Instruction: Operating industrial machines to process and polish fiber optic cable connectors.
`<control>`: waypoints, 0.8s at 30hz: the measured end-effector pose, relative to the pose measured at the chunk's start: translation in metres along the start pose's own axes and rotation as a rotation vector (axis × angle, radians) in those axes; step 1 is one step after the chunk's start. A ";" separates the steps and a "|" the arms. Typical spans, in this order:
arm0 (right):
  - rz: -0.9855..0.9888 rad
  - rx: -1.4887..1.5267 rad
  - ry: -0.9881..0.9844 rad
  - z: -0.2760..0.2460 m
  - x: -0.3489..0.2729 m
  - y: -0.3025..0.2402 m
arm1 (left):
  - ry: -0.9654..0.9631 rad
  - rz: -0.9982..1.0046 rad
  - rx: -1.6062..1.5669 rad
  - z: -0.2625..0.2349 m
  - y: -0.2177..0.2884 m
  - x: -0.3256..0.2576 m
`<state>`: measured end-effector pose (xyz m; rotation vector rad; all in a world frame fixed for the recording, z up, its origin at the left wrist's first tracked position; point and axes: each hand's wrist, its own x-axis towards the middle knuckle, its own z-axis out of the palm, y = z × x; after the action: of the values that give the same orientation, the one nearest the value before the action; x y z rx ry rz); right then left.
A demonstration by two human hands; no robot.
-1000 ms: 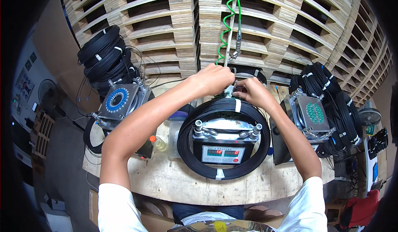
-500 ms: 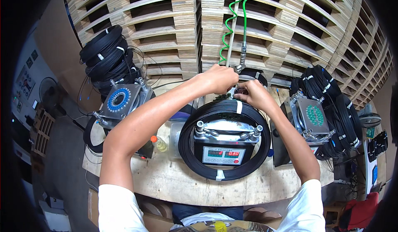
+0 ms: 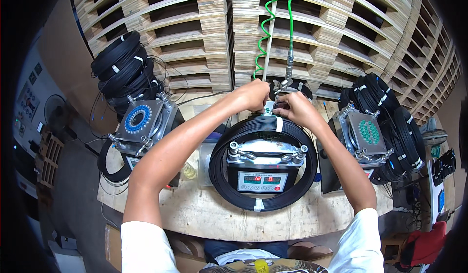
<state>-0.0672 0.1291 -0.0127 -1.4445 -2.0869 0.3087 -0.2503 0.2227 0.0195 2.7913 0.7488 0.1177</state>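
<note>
My left hand (image 3: 253,96) is closed in a fist over the back of a polishing-type bench machine (image 3: 267,161), just behind its metal top plate. Across from it, my right hand (image 3: 295,108) pinches with thumb and index finger. What either hand holds is too small and hidden to name. Tiny green pieces (image 3: 267,111) show below the left fingers. A large coil of black cable (image 3: 217,175), bound with white tape, hangs around the machine, and its digital display (image 3: 262,181) is lit.
Similar machines stand left, with a blue ring of fittings (image 3: 138,119), and right, with green fittings (image 3: 369,132). Black cable coils (image 3: 119,61) are piled beside them. An air gun (image 3: 287,75) on a green coiled hose hangs behind my hands. Wooden pallets (image 3: 190,34) form the back wall.
My left hand has come down slightly toward the small green pieces, and its forearm now covers the bottle's orange cap. The display's digits have changed. My right hand stays near the same spot.
</note>
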 end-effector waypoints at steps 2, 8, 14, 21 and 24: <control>0.005 0.003 -0.045 0.000 0.002 -0.002 | -0.053 0.002 0.009 -0.002 -0.003 0.001; 0.155 0.495 -0.235 -0.049 0.005 0.027 | -0.283 0.180 -0.171 -0.034 -0.026 0.017; 0.062 -0.110 -0.266 -0.035 0.053 0.093 | -0.450 0.147 -0.534 0.011 -0.061 0.056; 0.529 -0.065 -0.490 -0.015 0.080 0.071 | -0.515 -0.124 -0.475 -0.002 -0.033 0.050; 0.705 0.134 -0.290 -0.012 0.077 0.086 | -0.443 -0.080 -0.483 0.007 -0.050 0.049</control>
<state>-0.0122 0.2311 -0.0206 -2.1074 -1.6384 0.9577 -0.2306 0.2873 0.0002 2.2113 0.6165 -0.2878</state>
